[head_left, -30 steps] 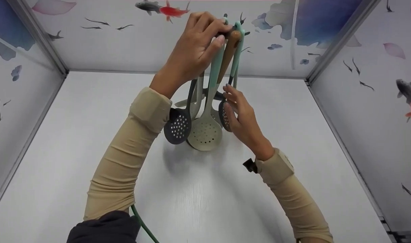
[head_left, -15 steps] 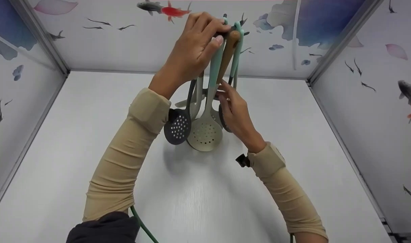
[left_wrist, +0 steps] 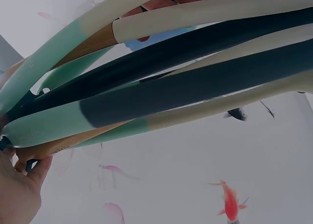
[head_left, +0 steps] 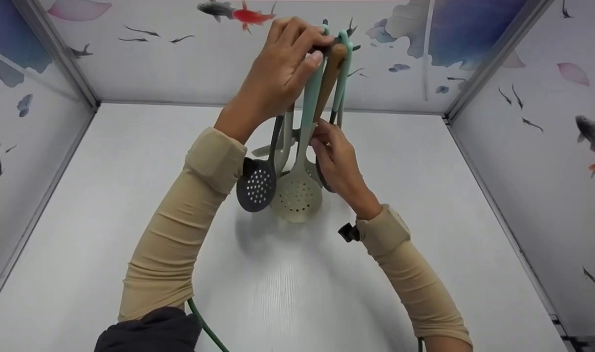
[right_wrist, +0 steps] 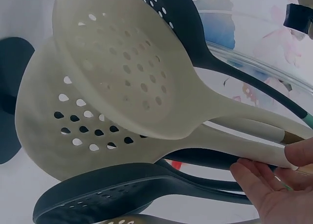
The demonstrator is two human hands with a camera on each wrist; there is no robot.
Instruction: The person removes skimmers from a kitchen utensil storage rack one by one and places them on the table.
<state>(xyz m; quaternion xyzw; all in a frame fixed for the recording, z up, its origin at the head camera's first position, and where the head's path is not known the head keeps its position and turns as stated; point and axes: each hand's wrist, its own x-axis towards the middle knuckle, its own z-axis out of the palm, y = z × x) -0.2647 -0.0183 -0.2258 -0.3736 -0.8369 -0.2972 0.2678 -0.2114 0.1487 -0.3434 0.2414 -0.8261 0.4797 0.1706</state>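
Note:
Several kitchen utensils hang in a bunch, with mint and wooden handles. My left hand [head_left: 280, 71] grips the bunch at its top, around a dark hanging rack [left_wrist: 30, 164] mostly hidden by fingers and handles. In front hangs a cream skimmer [head_left: 297, 195] with a mint handle; a dark skimmer [head_left: 256, 187] is left of it. My right hand [head_left: 340, 159] pinches the neck of a cream slotted spoon [right_wrist: 73, 111] whose handle is wooden [head_left: 330, 80]. Another dark skimmer [right_wrist: 98, 194] hangs close below those fingers in the right wrist view.
Underneath is a white table [head_left: 287, 293], bearing shadows of the bunch. Printed panels with fish and petals stand at the back [head_left: 180, 68] and both sides. A green cable [head_left: 207, 325] runs by the left elbow.
My right hand has moved left from beside the dark skimmer to the wooden-handled slotted spoon, and its fingers have closed on the neck. My left hand stays at the top.

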